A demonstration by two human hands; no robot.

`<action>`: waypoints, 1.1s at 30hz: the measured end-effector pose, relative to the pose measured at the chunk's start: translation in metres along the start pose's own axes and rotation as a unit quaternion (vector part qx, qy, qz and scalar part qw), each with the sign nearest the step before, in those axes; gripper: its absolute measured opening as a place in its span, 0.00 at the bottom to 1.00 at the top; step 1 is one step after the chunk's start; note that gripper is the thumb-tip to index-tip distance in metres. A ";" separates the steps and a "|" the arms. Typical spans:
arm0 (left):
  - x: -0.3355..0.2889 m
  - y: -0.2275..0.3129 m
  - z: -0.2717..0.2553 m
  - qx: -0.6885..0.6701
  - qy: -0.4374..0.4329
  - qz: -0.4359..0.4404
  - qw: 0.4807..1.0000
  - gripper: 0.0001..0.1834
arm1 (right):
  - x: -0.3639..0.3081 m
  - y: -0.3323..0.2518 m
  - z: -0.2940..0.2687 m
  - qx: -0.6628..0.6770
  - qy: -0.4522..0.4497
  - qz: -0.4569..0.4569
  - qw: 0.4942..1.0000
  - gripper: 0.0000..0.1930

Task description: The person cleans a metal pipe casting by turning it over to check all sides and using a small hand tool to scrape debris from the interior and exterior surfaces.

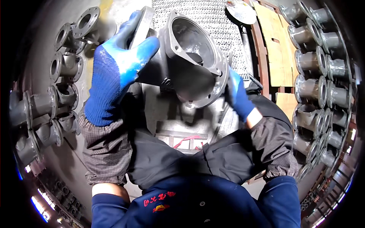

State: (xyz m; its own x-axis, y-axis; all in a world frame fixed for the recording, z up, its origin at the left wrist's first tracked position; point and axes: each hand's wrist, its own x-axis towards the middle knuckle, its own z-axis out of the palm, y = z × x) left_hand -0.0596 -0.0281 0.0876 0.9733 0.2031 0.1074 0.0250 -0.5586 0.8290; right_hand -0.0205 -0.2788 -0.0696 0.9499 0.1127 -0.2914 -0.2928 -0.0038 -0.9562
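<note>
A grey cast-metal valve body [173,70] with flanges is held up in front of me, above my knees. Its large round opening tilts upward, and a smooth inner wall shows inside. My left hand [123,57], in a blue coated glove, grips the left end; the thumb lies over the body and the fingers wrap behind the flange. At the right flange my right hand [238,93], also gloved in blue, is closed on the rim, its fingertips mostly hidden behind the metal. The lower front of the casting is blurred.
Similar flanged castings stand grouped at the left [40,104] and in stacked rows at the right [308,89]. Beyond the valve body lies a grey textured mat [226,38]; a round plate [241,11] and wooden boards [275,57] are beside it. Red strips [188,140] lie between my knees.
</note>
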 end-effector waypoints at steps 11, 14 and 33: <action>0.029 -0.004 0.012 0.086 -0.086 -0.084 0.989 0.29 | 0.119 0.022 -0.202 -0.559 0.049 0.053 0.826 0.29; 0.029 0.003 0.015 0.138 -0.043 -0.092 0.985 0.28 | 0.121 0.052 -0.197 -0.444 0.000 0.181 0.878 0.30; 0.041 0.009 0.018 0.157 -0.102 0.033 0.982 0.31 | 0.078 -0.004 -0.176 -0.115 -0.032 0.236 0.964 0.16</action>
State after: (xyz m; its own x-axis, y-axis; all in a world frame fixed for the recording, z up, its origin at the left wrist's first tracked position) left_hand -0.0159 -0.0391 0.0896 0.9998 0.0114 0.0169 -0.0013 -0.7917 0.6109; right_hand 0.0740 -0.4447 -0.0935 0.7055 0.1055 -0.7008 -0.6528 -0.2883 -0.7005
